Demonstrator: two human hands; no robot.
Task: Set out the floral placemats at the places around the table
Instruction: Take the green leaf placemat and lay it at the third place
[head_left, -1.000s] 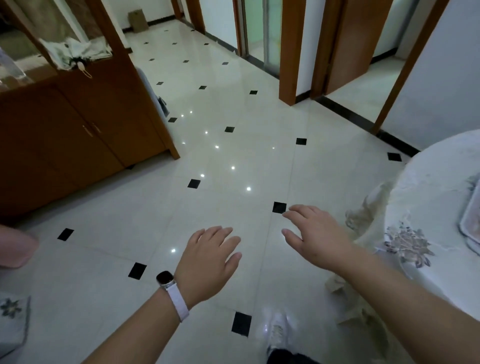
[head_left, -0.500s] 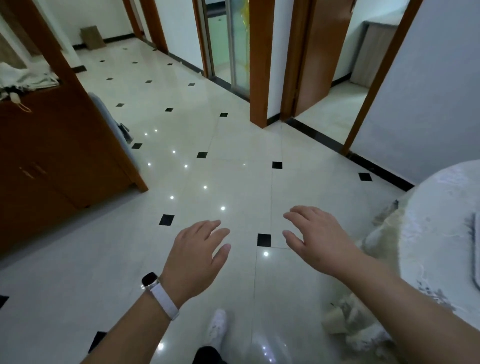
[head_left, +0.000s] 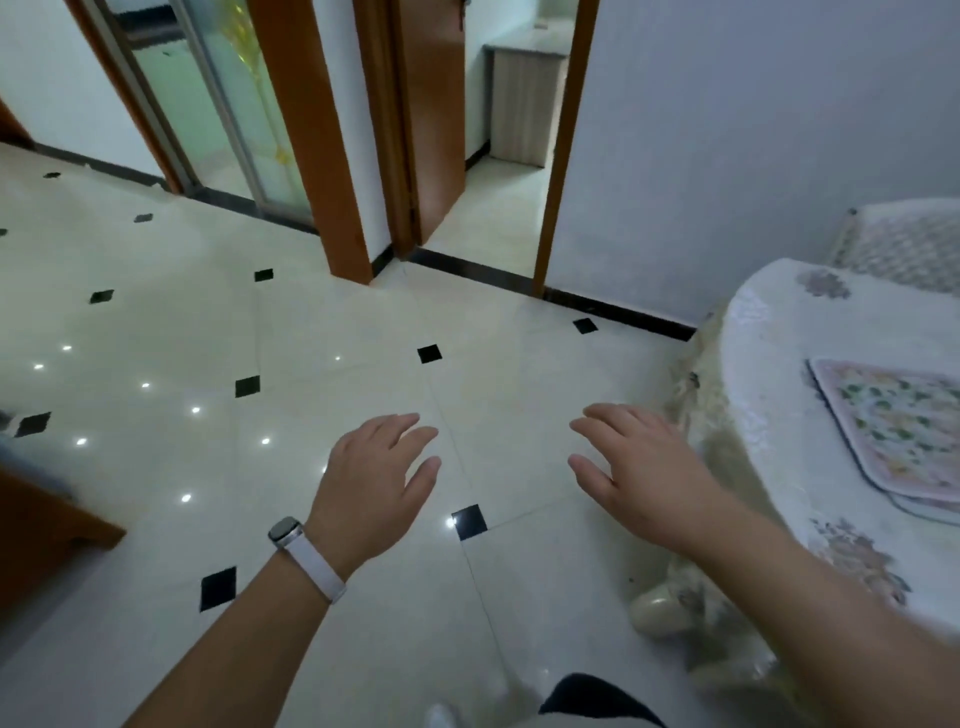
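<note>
Underfoot, glossy cream tiled floor (head_left: 311, 338) with black diamond insets; round table (head_left: 769, 374) under white lace cloth stood at right; pink-edged rectangular floral placemat (head_left: 893, 421) lay flat on it, another edge showing beneath; left hand (head_left: 374, 483) and right hand (head_left: 639, 467) hovered above floor, palms down, fingers relaxed, grasping nothing; white-strapped watch (head_left: 285, 531) on left wrist
</note>
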